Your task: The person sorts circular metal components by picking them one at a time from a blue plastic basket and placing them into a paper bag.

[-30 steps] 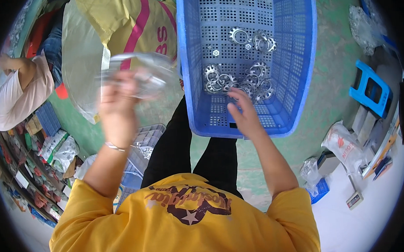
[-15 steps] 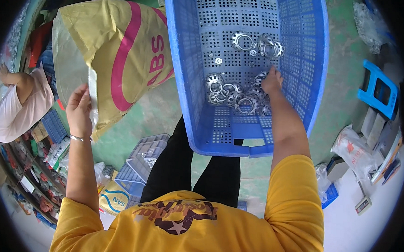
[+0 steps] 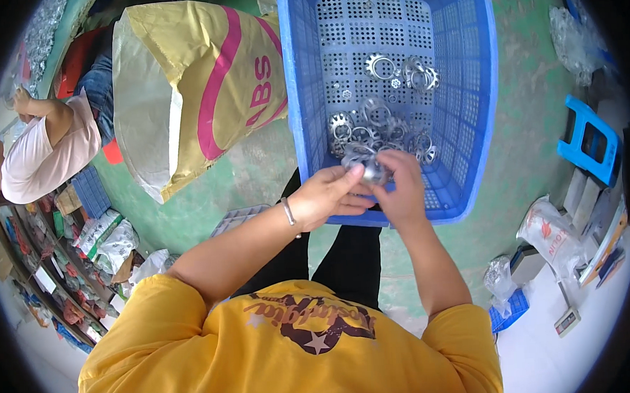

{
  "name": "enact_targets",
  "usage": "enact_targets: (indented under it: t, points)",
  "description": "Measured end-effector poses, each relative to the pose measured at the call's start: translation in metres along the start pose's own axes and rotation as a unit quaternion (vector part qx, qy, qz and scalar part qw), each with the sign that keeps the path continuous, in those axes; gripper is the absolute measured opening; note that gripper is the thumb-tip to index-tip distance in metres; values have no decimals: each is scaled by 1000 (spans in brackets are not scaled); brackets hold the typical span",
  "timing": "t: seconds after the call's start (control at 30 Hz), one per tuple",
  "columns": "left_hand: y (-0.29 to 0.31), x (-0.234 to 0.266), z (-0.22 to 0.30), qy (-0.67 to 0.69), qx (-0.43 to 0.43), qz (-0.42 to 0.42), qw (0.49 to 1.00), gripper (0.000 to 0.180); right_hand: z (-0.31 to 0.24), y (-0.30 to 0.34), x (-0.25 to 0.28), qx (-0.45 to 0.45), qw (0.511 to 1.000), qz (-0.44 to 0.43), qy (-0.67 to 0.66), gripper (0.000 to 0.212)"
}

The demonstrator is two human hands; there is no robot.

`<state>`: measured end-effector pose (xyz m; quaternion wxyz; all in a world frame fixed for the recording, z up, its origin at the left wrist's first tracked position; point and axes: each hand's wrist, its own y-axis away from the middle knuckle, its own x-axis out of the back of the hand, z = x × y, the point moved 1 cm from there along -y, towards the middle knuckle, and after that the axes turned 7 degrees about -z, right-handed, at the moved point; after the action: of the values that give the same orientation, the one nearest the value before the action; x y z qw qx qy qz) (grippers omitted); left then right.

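My left hand (image 3: 329, 198) and my right hand (image 3: 404, 185) meet over the near end of a blue perforated crate (image 3: 495, 104). Between them they hold silver toothed rings (image 3: 364, 163), blurred by motion, so I cannot count them. The left thumb lies on top of these rings, and the right fingers close on their other side. Just beyond, a pile of similar silver rings (image 3: 341, 125) lies on the crate floor. Farther in are a single ring (image 3: 379, 66) and a small cluster of rings (image 3: 420, 74).
To the left lies a yellow sack (image 3: 190, 68) with pink stripes, its mouth open. A person in a pale shirt (image 3: 49, 148) is beyond it. On the right are a blue plastic stool (image 3: 588, 139) and a white bag (image 3: 552, 232).
My left hand has left the sack's edge and moved right to the crate. My right hand has drawn nearer from the pile, and both now hold silver rings.
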<state>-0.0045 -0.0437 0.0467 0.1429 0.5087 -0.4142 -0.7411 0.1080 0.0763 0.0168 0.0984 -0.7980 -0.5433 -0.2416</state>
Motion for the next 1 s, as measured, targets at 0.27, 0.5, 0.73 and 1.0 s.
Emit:
enact_targets:
  t: [0.27, 0.5, 0.73, 1.0]
  points:
    - [2, -15, -12, -217, -223, -70, 948, 33, -17, 16, 25, -66, 876, 29, -477, 51]
    - [17, -20, 9, -547, -308, 26, 778, 37, -17, 25, 32, -206, 819, -56, -533, 61]
    - [24, -22, 12, -226, -280, -9, 933, 43, -25, 20, 35, -170, 793, -39, -584, 36]
    - [61, 20, 24, -457, -302, 76, 833, 41, -41, 7, 9, -104, 844, -74, -520, 28]
